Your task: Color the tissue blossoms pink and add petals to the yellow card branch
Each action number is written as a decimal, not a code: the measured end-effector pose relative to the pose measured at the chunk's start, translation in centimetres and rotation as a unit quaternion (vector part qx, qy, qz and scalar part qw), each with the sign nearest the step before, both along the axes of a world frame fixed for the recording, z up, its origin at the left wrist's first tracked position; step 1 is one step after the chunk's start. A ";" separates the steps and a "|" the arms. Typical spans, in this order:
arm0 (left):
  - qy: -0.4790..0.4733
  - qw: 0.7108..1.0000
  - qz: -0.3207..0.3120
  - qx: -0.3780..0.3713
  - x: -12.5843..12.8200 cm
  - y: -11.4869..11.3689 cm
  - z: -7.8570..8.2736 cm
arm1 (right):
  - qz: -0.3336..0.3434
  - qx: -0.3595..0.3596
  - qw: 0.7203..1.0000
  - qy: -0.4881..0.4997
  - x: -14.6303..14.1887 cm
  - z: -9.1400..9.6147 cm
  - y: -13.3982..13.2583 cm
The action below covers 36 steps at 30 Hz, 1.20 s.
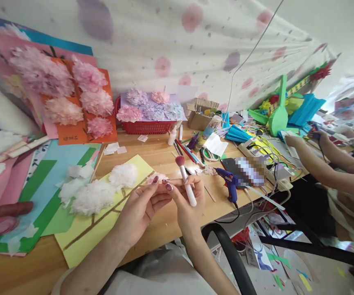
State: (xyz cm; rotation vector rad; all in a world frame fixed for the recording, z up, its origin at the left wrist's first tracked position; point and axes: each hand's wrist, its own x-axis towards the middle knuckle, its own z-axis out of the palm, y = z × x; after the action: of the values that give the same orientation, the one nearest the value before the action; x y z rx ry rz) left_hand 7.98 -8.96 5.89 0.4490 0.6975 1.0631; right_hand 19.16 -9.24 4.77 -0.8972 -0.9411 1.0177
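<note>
- Head view: the left hand (146, 207) and right hand (190, 200) meet above the near edge of the table (161, 233).
- Right grip: grasping a makeup brush (186, 180) by its white handle, tilted, pink bristles uppermost.
- Left grip: thumb and index finger brought together beside the right thumb; whether a small part is pinched between them, cannot tell.
- Step in hand, as judged: fine fingertip work, with the brush kept in the right hand rather than applied; its bristles touch no flower.
- Next move, as judged: brushing would call for separating the fingertips and turning the bristles downward.
- Just beyond the left forearm: yellow card (83, 252) bearing brown branch lines (80, 234) and two white paper flowers (92, 197). A pale pink paper flower (154, 177) shows partly behind the left fingers.
- Right of the hands: blue glue gun (230, 183), apart from both grips.
- Farther back: white squeeze bottle (172, 136); behind it, red basket (147, 128) topped with pastel paper flowers (129, 113).
- Far right: a co-worker's forearm (314, 164), well apart.
</note>
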 end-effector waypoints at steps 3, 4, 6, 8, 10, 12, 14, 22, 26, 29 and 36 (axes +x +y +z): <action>-0.003 1.000 0.002 -0.015 -0.2 -0.1 -0.2 | -0.017 -0.012 0.999 0.025 0.2 -0.4 0.4; 0.001 1.000 0.007 -0.016 -0.3 -0.2 -0.2 | -0.022 -0.016 0.999 0.039 0.3 -0.5 0.5; 0.019 1.000 0.018 -0.012 -0.5 -0.3 0.0 | -0.031 -0.021 0.997 0.072 0.5 -0.6 0.7; 0.048 0.999 0.018 -0.003 -1.0 -0.2 0.2 | -0.034 -0.029 0.994 0.099 0.7 -0.6 1.0; 0.091 0.996 0.000 0.018 -2.0 0.2 0.4 | -0.037 -0.043 0.991 0.117 0.9 -0.6 1.1; 0.169 0.984 0.014 0.060 -3.4 0.7 0.6 | -0.037 -0.062 0.989 0.130 1.1 -0.7 1.3; 0.263 0.956 0.077 0.106 -5.0 1.2 0.6 | -0.034 -0.074 0.987 0.135 1.1 -0.7 1.4; 0.373 0.909 0.034 0.181 -6.0 1.2 1.7 | -0.011 -0.051 0.988 0.146 0.8 -0.7 1.7; 0.349 0.915 -0.020 0.199 -4.5 1.1 2.0 | 0.030 -0.033 0.993 0.113 0.5 -0.6 1.4; 0.303 0.927 -0.047 0.215 -3.8 1.1 1.8 | 0.062 -0.001 0.995 0.083 0.2 -0.5 1.0; 0.259 0.943 -0.066 0.197 -3.2 1.1 1.4 | 0.069 0.036 0.995 0.056 -0.3 0.0 0.2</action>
State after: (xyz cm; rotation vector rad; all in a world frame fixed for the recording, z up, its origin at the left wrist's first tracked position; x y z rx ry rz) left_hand 4.80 -7.90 7.27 1.1356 0.9023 0.9624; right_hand 18.83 -9.03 4.76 -0.7153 -0.9491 1.1326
